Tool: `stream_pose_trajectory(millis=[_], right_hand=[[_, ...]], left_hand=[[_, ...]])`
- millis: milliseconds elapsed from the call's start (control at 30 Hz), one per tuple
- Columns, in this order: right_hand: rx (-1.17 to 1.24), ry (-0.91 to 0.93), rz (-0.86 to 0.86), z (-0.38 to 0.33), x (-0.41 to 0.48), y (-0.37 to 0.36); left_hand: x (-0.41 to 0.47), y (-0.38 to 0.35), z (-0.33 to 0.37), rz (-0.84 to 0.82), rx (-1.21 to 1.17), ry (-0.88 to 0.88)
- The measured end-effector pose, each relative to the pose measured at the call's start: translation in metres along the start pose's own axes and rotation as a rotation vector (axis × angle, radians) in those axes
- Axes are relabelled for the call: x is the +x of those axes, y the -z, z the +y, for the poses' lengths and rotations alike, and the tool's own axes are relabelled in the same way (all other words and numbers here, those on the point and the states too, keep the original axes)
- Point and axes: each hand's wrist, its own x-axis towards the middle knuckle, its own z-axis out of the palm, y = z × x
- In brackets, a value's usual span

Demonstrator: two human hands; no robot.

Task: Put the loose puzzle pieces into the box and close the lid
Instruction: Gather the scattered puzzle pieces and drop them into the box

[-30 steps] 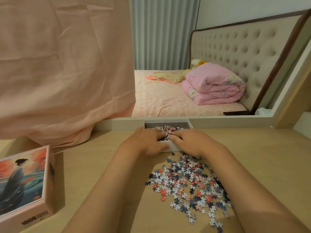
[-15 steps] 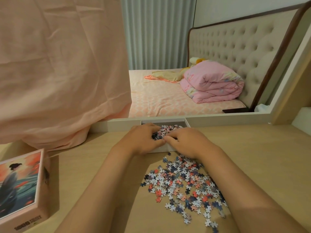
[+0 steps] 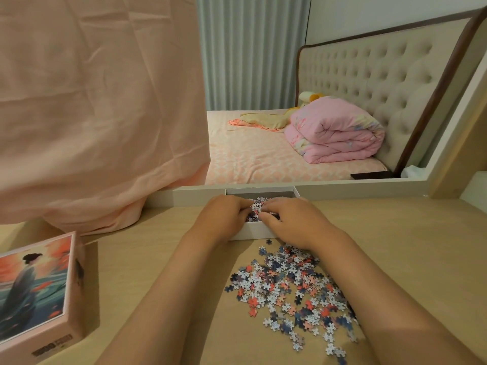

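Note:
A white open box stands at the far edge of the wooden desk, with puzzle pieces heaped inside. Over its near wall, my left hand and my right hand meet above the heap, fingers curled round a clump of pieces between them. A spread of loose puzzle pieces in white, blue and coral lies on the desk below the box, partly under my right forearm. The lid, printed with a figure in a robe, sits at the near left.
A pink cloth hangs down onto the desk at the left. Behind the box runs a white mirror frame reflecting a bed. Bare desk stretches to the right.
Both hands have moved further over the box and closed together on a clump of pieces above the heap. The view shifted slightly.

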Motion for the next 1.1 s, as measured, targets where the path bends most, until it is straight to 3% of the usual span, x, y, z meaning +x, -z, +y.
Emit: stream_pose_trajectory(millis=[67, 133, 300, 433, 500, 600, 733, 933, 1100], right_hand=[[0.117, 0.005, -0.089, -0.004, -0.002, 0.003], [0.084, -0.009, -0.142, -0.004, -0.003, 0.004], [0.255, -0.069, -0.003, 0.001, -0.011, 0.022], [0.221, -0.044, 0.08, 0.003, -0.032, 0.046], [0.215, -0.057, 0.015, 0.004, -0.046, 0.051], [0.239, -0.105, -0.23, 0.007, -0.068, 0.049], [0.025, -0.131, -0.411, 0.013, -0.085, 0.033], [0.046, -0.085, -0.348, 0.011, -0.088, 0.024], [0.009, -0.148, -0.379, 0.015, -0.088, 0.024]], left_hand=[[0.001, 0.0, 0.0, 0.012, 0.024, -0.008], [0.0, 0.004, 0.003, 0.016, 0.0, -0.008], [-0.012, 0.016, 0.018, 0.077, -0.072, -0.062], [-0.03, 0.019, 0.036, 0.064, -0.109, -0.088], [-0.041, 0.019, 0.047, -0.003, -0.106, -0.093], [-0.058, 0.012, 0.06, -0.192, -0.062, -0.118], [-0.081, -0.005, 0.068, -0.446, 0.096, -0.091], [-0.084, -0.01, 0.069, -0.292, -0.02, -0.158], [-0.082, 0.001, 0.052, -0.361, 0.149, 0.016]])
